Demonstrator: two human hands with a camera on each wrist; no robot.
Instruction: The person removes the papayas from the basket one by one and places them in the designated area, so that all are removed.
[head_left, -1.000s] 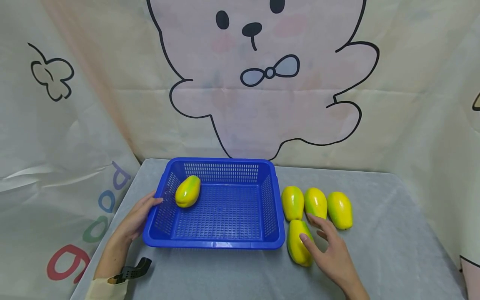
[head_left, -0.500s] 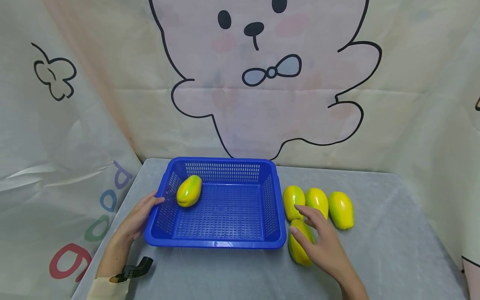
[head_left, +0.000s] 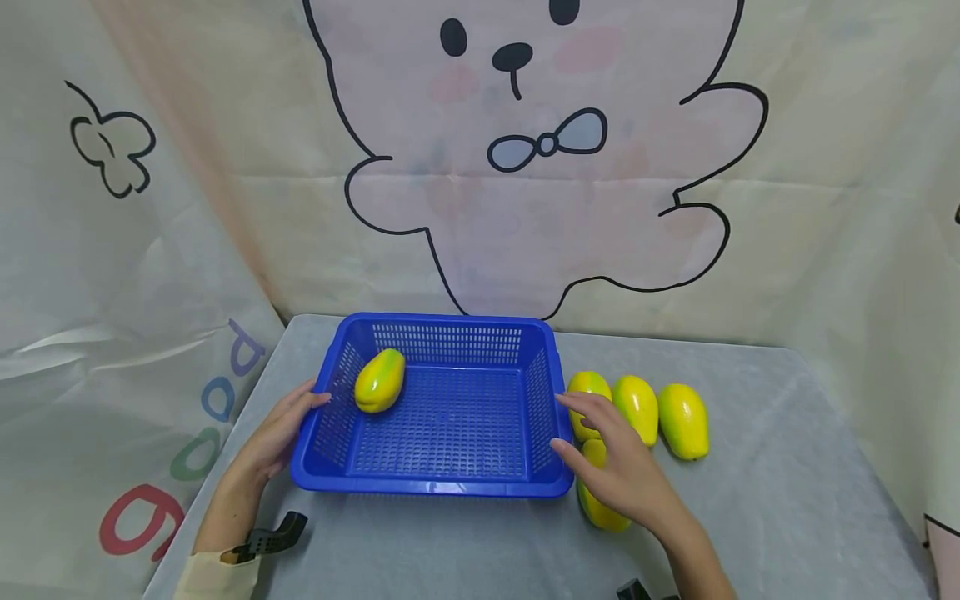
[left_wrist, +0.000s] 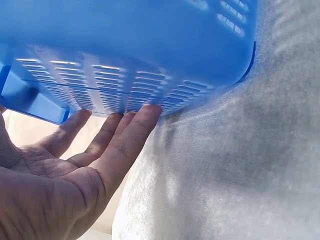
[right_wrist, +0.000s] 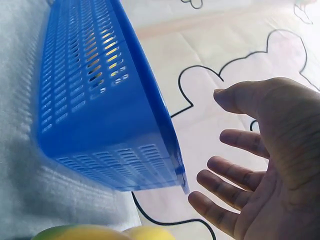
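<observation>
A blue perforated plastic basket (head_left: 438, 487) rests on the table with one yellow-green papaya (head_left: 380, 381) in its left part. At the basket's left side my left hand (head_left: 279, 433) holds it, the thumb over the rim and the fingers (left_wrist: 131, 139) against the outer wall. My right hand (head_left: 618, 454) hovers by the basket's right rim, fingers spread and holding nothing; the right wrist view shows a gap between that hand (right_wrist: 270, 165) and the rim. Below it, a papaya (head_left: 603, 504) is partly covered by the hand.
Right of the basket lie more papayas: one (head_left: 588, 383) partly behind my hand, a middle one (head_left: 636, 408) and an outer one (head_left: 683, 421). A grey cloth covers the table (head_left: 780, 492). A printed curtain (head_left: 810, 250) hangs behind the table.
My right hand has moved left and slightly up, from above the papayas to the basket's right rim. The left hand, basket and fruit have stayed in place.
</observation>
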